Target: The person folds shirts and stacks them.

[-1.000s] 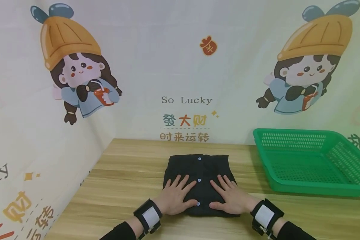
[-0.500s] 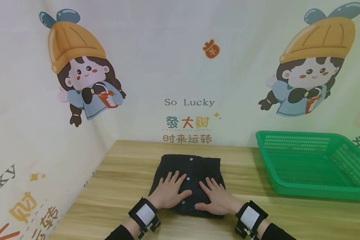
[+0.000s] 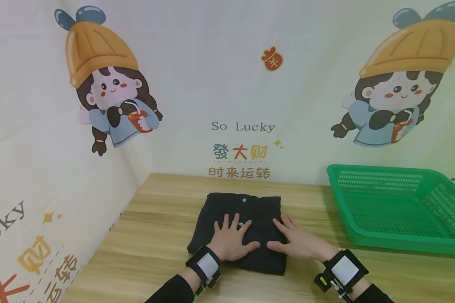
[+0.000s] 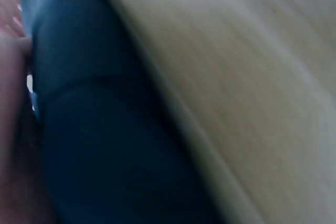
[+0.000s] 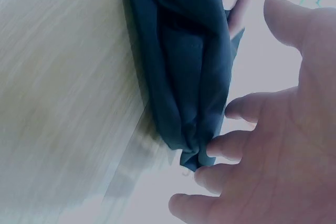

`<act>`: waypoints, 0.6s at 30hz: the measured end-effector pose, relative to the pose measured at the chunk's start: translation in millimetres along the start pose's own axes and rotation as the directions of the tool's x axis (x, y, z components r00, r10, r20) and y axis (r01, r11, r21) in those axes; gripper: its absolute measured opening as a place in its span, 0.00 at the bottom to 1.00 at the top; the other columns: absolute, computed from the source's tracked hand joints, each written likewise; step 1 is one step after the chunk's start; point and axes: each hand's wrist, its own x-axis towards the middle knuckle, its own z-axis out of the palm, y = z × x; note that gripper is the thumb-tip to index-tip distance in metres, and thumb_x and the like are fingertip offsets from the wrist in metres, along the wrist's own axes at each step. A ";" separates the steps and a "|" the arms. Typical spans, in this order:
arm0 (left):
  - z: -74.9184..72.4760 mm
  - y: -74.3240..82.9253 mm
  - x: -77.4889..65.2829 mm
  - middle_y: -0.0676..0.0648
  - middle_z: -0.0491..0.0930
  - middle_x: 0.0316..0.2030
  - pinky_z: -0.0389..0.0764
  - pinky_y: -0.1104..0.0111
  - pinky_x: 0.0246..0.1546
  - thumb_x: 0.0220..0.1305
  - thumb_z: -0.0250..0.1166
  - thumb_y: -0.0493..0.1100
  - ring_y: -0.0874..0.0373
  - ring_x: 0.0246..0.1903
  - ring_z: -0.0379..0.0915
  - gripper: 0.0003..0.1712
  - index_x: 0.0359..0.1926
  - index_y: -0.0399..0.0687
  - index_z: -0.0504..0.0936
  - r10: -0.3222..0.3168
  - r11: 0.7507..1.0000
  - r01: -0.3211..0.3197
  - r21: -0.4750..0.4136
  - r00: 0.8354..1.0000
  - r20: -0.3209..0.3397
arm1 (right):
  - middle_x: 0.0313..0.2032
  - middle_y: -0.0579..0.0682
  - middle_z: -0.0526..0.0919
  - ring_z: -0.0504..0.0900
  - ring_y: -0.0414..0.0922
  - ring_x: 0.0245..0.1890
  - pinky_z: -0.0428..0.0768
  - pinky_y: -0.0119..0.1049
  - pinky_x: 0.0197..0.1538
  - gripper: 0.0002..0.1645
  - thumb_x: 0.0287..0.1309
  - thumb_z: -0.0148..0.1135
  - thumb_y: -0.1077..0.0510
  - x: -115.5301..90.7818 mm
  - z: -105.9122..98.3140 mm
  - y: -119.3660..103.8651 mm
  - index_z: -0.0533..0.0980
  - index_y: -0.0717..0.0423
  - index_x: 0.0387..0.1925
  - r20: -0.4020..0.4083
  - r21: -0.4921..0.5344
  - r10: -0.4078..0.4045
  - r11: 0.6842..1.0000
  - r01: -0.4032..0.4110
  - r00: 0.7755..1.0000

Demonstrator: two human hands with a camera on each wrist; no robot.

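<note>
A black folded shirt (image 3: 220, 206) with pale buttons lies flat on the wooden table, slightly turned. My left hand (image 3: 233, 242) rests on its middle with fingers spread, beside a button. At the shirt's right edge is my right hand (image 3: 297, 242), its fingertips and thumb over the cloth and its palm outside. In the right wrist view the shirt's layered folds (image 5: 184, 66) show, and the right hand (image 5: 278, 145) has its fingers extended beside them. The left wrist view is blurred; the shirt's near side (image 4: 105, 103) fills its middle, with part of the left hand at the left.
A green plastic basket (image 3: 402, 244) with perforated walls stands on the table to the right, with no contents visible. The wooden table (image 3: 144, 235) extends to the left of the shirt. Behind it hangs a printed cloth backdrop (image 3: 212, 63).
The shirt has shifted left and turned a little. My left hand has slid right to the shirt's middle, and my right hand has moved out to its right edge.
</note>
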 end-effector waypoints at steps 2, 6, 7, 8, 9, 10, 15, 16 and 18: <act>2.1 -5.0 3.8 0.40 0.54 0.77 0.53 0.32 0.69 0.64 0.49 0.76 0.32 0.76 0.45 0.45 0.75 0.63 0.61 0.000 1.000 0.000 -0.002 1.000 0.001 | 0.76 0.69 0.47 0.44 0.70 0.77 0.56 0.69 0.71 0.52 0.65 0.54 0.32 -0.8 -0.3 1.9 0.55 0.60 0.76 -0.013 0.002 0.001 1.000 -0.001 1.000; -0.2 -18.9 6.1 0.40 0.55 0.77 0.53 0.31 0.68 0.62 0.54 0.75 0.33 0.76 0.46 0.45 0.74 0.63 0.63 0.011 1.000 -0.011 -0.010 1.000 -0.006 | 0.77 0.68 0.47 0.41 0.70 0.77 0.54 0.70 0.71 0.52 0.64 0.54 0.31 -2.1 1.3 4.9 0.54 0.59 0.76 -0.024 0.014 0.011 1.000 -0.011 1.000; -1.4 -22.7 5.8 0.40 0.55 0.77 0.54 0.31 0.68 0.62 0.55 0.74 0.33 0.76 0.47 0.44 0.74 0.63 0.63 0.007 1.000 -0.007 -0.006 1.000 -0.009 | 0.77 0.68 0.47 0.41 0.69 0.77 0.53 0.70 0.71 0.52 0.64 0.54 0.30 -2.6 1.6 5.5 0.54 0.58 0.76 -0.028 0.014 0.013 1.000 -0.012 1.000; -3.5 -26.4 5.3 0.40 0.57 0.76 0.55 0.32 0.68 0.62 0.56 0.73 0.33 0.76 0.48 0.43 0.74 0.63 0.64 0.001 1.000 -0.001 0.004 1.000 -0.015 | 0.77 0.68 0.47 0.41 0.69 0.77 0.53 0.70 0.72 0.52 0.64 0.54 0.30 -3.0 2.1 6.3 0.54 0.58 0.76 -0.032 0.012 0.015 1.000 -0.014 0.999; -6.0 -29.9 4.2 0.40 0.58 0.76 0.56 0.32 0.68 0.62 0.58 0.72 0.33 0.75 0.50 0.42 0.73 0.63 0.65 -0.008 1.000 0.009 0.018 1.000 -0.022 | 0.77 0.67 0.47 0.41 0.68 0.77 0.53 0.69 0.72 0.52 0.64 0.54 0.30 -3.5 2.5 7.1 0.55 0.57 0.76 -0.037 0.008 0.016 1.000 -0.016 0.999; -7.9 -33.5 3.5 0.40 0.60 0.75 0.57 0.33 0.68 0.62 0.59 0.71 0.33 0.75 0.52 0.41 0.72 0.63 0.67 -0.017 0.999 0.019 0.036 0.999 -0.035 | 0.77 0.67 0.48 0.42 0.68 0.77 0.52 0.69 0.73 0.52 0.64 0.54 0.30 -4.0 2.8 7.6 0.55 0.58 0.76 -0.046 0.004 0.016 1.000 -0.015 0.999; -16.0 -51.6 1.6 0.38 0.66 0.71 0.63 0.35 0.65 0.63 0.62 0.64 0.31 0.70 0.59 0.35 0.69 0.61 0.72 -0.084 0.991 0.093 0.095 0.991 -0.102 | 0.76 0.71 0.49 0.44 0.71 0.76 0.51 0.70 0.72 0.50 0.66 0.55 0.33 -6.1 3.0 11.0 0.56 0.60 0.75 -0.082 -0.019 -0.010 1.000 0.008 0.997; -16.6 -55.8 2.3 0.37 0.66 0.71 0.64 0.35 0.65 0.64 0.62 0.63 0.30 0.69 0.60 0.34 0.69 0.61 0.73 -0.095 0.990 0.106 0.094 0.989 -0.113 | 0.75 0.71 0.49 0.44 0.72 0.76 0.51 0.70 0.72 0.50 0.66 0.55 0.33 -6.4 2.7 11.3 0.56 0.61 0.75 -0.084 -0.020 -0.013 1.000 0.011 0.996; -17.6 -65.1 4.6 0.37 0.66 0.71 0.63 0.34 0.64 0.65 0.62 0.62 0.29 0.69 0.59 0.34 0.69 0.60 0.72 -0.118 0.988 0.128 0.081 0.986 -0.118 | 0.76 0.71 0.49 0.44 0.71 0.76 0.51 0.70 0.72 0.49 0.66 0.55 0.33 -6.6 2.4 11.7 0.56 0.60 0.75 -0.085 -0.018 -0.009 1.000 0.008 0.996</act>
